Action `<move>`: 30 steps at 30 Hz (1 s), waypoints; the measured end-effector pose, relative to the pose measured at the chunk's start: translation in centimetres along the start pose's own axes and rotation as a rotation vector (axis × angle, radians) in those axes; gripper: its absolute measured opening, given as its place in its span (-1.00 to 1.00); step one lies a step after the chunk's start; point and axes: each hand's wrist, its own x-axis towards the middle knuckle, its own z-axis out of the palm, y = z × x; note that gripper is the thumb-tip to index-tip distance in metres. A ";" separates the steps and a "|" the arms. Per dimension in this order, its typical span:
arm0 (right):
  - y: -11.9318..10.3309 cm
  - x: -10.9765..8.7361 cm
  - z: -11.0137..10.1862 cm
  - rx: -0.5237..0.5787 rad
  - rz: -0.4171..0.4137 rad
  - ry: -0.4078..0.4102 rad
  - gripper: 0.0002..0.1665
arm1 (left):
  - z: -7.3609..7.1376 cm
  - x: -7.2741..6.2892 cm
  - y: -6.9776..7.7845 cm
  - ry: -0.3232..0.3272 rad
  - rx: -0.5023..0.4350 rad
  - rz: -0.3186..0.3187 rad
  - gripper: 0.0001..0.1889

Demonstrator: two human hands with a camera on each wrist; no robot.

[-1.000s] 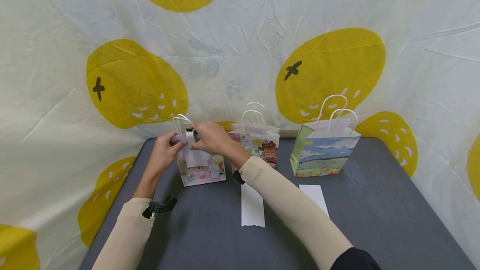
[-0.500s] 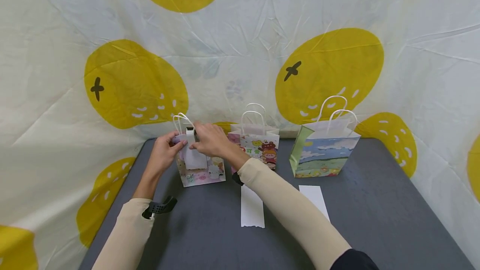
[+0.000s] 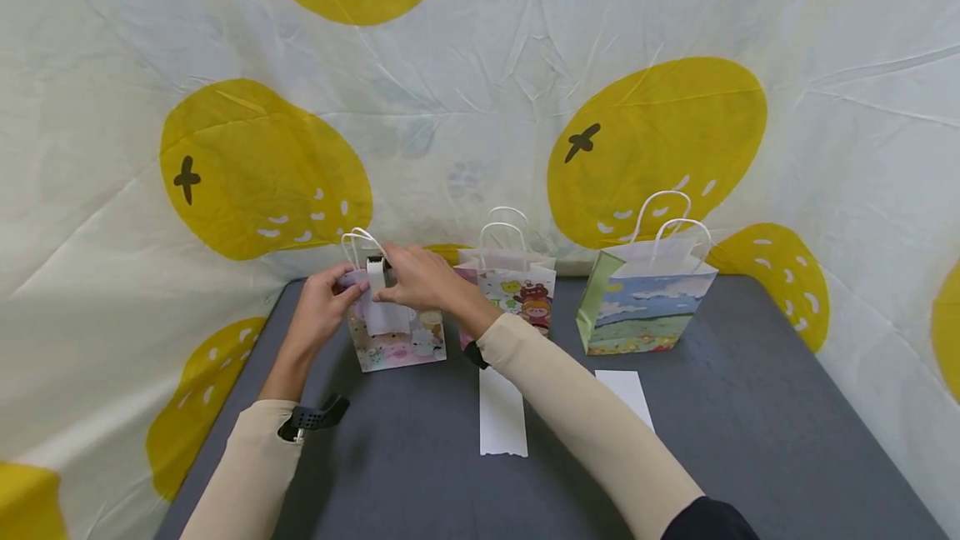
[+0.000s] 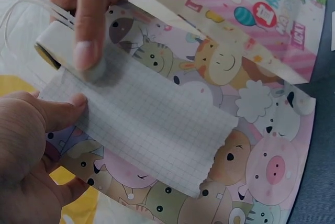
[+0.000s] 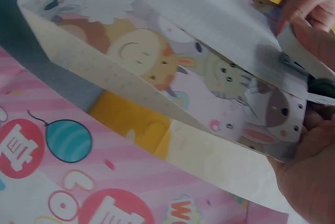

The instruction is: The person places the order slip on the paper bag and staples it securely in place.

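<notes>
A small paper bag (image 3: 401, 354) with cartoon animals and white handles stands at the left of the table. Over its upper front lies a torn strip of gridded white paper (image 4: 157, 124). My left hand (image 3: 318, 311) pinches the bag's top left side and the strip's edge between thumb and fingers. With its thumb on top, my right hand (image 3: 420, 277) grips a small white stapler (image 4: 55, 46) with a dark end, set over the bag's top edge and the paper. The stapler's far side is hidden behind the bag and fingers.
Just right of the hands stands a pink cartoon bag (image 3: 525, 294), partly behind my right forearm. A landscape-print bag (image 3: 648, 311) stands farther right. Two more paper strips, a torn one (image 3: 502, 419) and another (image 3: 626, 394), lie in front on the grey table (image 3: 750, 423).
Both hands stay at the same bag with the same grips. The paper's lower end shifts slightly against the bag, and the whole head view drifts a little.
</notes>
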 end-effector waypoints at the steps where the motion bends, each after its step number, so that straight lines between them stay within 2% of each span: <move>1: 0.0 0.0 -0.2 0.037 -0.005 -0.004 -0.17 | 0.0 0.0 -0.1 0.002 -0.003 -0.001 -0.79; 5: 0.0 0.2 -1.0 0.139 -0.026 0.011 -0.12 | 0.0 0.1 -0.2 0.012 -0.005 0.007 -0.76; 11: 0.3 0.4 -2.0 0.192 -0.071 -0.015 -0.06 | 0.0 0.1 -0.2 0.012 0.007 0.017 -0.75; 16: 0.4 0.4 -2.8 0.296 -0.090 -0.002 -0.26 | -0.1 0.1 -0.1 -0.013 -0.017 0.017 -0.78; 20: 0.4 0.3 -3.4 0.376 -0.049 0.025 -0.42 | 0.0 0.3 0.0 -0.036 -0.026 0.018 -0.78; 25: 0.3 -0.1 -4.1 0.412 0.023 0.006 -0.38 | 0.2 0.6 -0.1 -0.042 -0.035 0.016 -0.76; 30: 0.0 -1.1 -5.1 0.351 0.089 0.074 -0.56 | 0.3 0.6 -0.4 -0.039 -0.040 0.014 -0.76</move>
